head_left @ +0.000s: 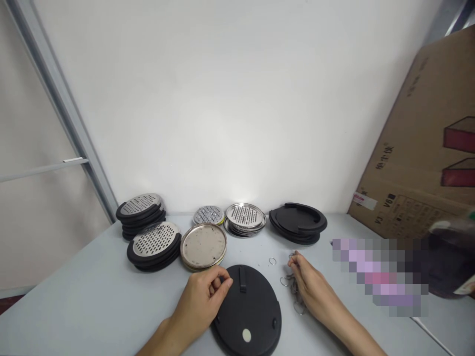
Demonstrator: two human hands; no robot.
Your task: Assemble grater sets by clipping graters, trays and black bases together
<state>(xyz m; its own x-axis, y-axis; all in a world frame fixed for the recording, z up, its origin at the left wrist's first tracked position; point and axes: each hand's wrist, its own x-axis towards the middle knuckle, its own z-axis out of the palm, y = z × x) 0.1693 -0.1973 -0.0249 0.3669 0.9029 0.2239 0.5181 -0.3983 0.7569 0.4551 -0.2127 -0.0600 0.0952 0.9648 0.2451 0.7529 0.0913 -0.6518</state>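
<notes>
At the bottom centre of the frame, a black round base lies flat on the grey table. It carries a narrow strip near its top and a pale oval spot near its bottom, on which no writing can be read. The person's left hand is at the upper left edge of this base; its thumb and index finger are brought close to each other, but one cannot tell if something is between them. The right hand, to the right of the base, has its fingertips pressed together and pinches a small metal ring. Below this hand lie more rings (partly hidden by it), and 1 loose ring lies near, to its left.

Behind, in the middle of the frame, stand a pile with a plain metal plate on top and 2 piles of perforated metal discs. Towards the left are 2 stacks of perforated discs in black frames; right of centre, a stack of black holders.

The cardboard box at the right bears tilted Chinese-looking characters, too small to read surely, and 2 dark-red printed box drawings.
</notes>
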